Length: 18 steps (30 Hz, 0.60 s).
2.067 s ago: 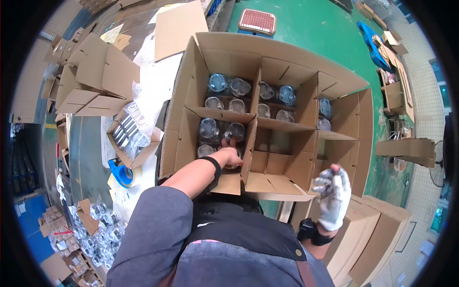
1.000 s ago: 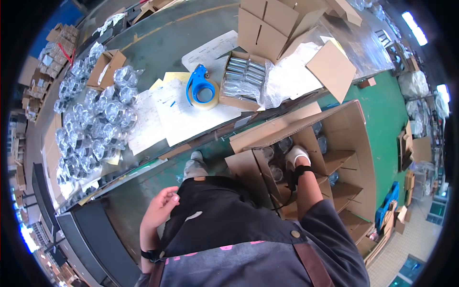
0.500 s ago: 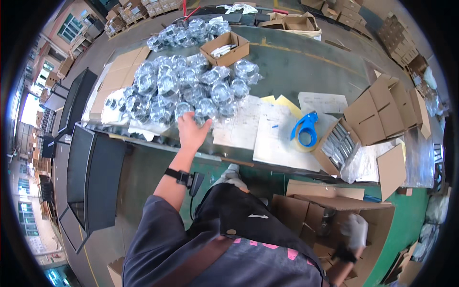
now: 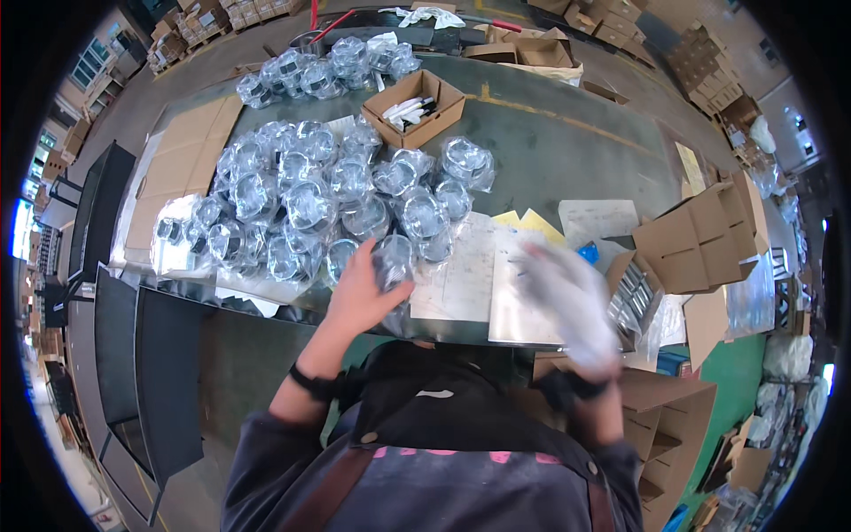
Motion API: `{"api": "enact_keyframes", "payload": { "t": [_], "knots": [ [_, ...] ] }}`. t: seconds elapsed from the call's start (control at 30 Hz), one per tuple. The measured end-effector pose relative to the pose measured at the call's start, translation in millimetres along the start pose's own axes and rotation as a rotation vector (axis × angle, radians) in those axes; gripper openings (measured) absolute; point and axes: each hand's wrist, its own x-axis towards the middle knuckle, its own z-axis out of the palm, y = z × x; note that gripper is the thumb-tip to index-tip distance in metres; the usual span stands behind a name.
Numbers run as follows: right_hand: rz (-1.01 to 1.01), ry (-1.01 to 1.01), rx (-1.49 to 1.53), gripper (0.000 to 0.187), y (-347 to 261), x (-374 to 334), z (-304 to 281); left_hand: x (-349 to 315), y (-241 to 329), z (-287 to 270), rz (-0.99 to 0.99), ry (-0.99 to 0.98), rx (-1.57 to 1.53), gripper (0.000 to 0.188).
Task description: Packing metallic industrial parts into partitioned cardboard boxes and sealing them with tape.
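My bare left hand (image 4: 359, 293) is at the near edge of a cluster of bagged parts. Its thumb and fingers close round one silvery, round, piston-like part in a clear plastic bag (image 4: 395, 259). Many more bagged piston-like parts (image 4: 310, 204) lie close together just beyond it. My right hand (image 4: 572, 306), in a white glove, hangs over the papers (image 4: 523, 310) at the right of the table, smeared by motion. Its fingers cannot be made out. Behind that hand, the blue tape dispenser (image 4: 588, 253) is mostly hidden.
A small carton (image 4: 456, 102) with white sticks stands behind the bagged parts. At the right are a box of metal cylinders (image 4: 651, 275) and folded cardboard dividers (image 4: 700, 230). A large carton (image 4: 683, 399) sits below the table edge. Black metal frames (image 4: 164, 372) stand at the left.
My right hand has risen from the large carton on the floor to above the table papers. My left hand has shifted slightly and closed round a bagged part. My body has moved nearer the table.
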Motion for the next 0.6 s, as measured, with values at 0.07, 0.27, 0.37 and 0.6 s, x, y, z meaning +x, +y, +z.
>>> {"api": "enact_keyframes", "payload": {
  "t": [0.07,0.27,0.37,0.6],
  "knots": [
    [-0.325,0.008,-0.803,0.054,64,105,35,-8,-7,-19,-0.215,-0.309,-0.882,0.075],
    [-0.264,-0.004,-1.446,0.071,100,189,122,-13,-28,-1,-0.467,-0.573,-0.748,0.072],
    [-0.238,-0.159,-1.236,0.06,81,186,108,4,-36,42,-0.124,-0.415,-0.095,0.086],
    [-0.062,-0.382,-1.33,0.062,77,106,64,33,-43,39,-0.263,-0.668,0.254,0.086]
  ]
}}
